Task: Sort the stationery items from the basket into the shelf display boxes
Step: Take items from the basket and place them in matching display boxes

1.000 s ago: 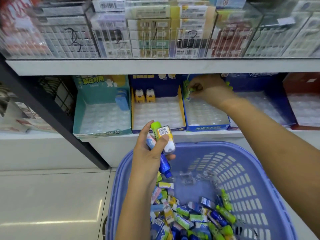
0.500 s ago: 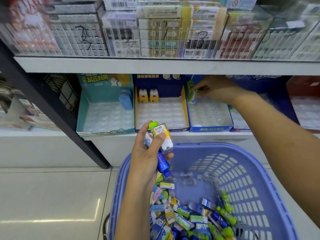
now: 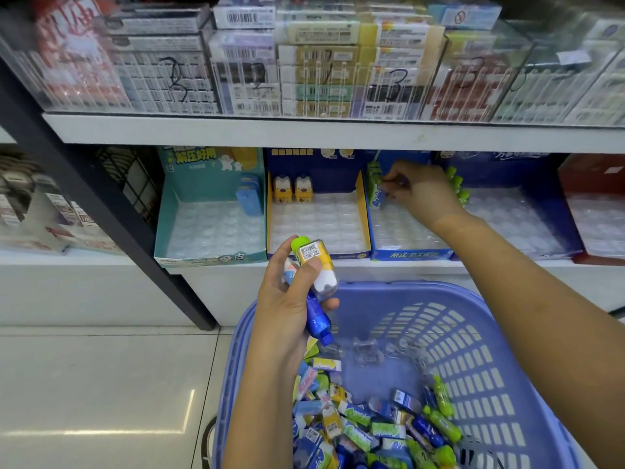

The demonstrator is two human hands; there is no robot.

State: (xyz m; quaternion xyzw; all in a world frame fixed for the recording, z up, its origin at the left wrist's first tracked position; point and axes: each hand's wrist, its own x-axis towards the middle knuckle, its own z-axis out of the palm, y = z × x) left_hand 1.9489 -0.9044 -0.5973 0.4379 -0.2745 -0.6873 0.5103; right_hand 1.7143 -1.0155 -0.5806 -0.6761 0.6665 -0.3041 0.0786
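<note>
Pinching a green-and-white piece [image 3: 379, 195] between thumb and curled fingertips, right hand [image 3: 419, 192] reaches into the back left corner of the blue display box [image 3: 409, 254]. The piece stands roughly upright against that box's left wall. More green pieces [image 3: 455, 184] show past the wrist, at the back right.

Left hand [image 3: 287, 299] hovers above the basket's far left rim, fingers curled round three pieces at once. Its thumb clamps a yellow-and-white piece [image 3: 316, 262] with a green cap and a barcode label. A blue bottle-shaped piece [image 3: 319, 323] juts down from the palm, and a pale piece [image 3: 290, 269] sits behind. The hands are well apart.

Basket [image 3: 473, 350], lilac plastic with a slotted wall, holds a loose heap of mixed pieces [image 3: 365, 431] at its near end.

On the lower shelf [image 3: 507, 265], left of the blue box, is a yellow-edged box [image 3: 363, 211] with two yellow figures [image 3: 292, 189] at the back. Next comes a teal box [image 3: 162, 228].
</note>
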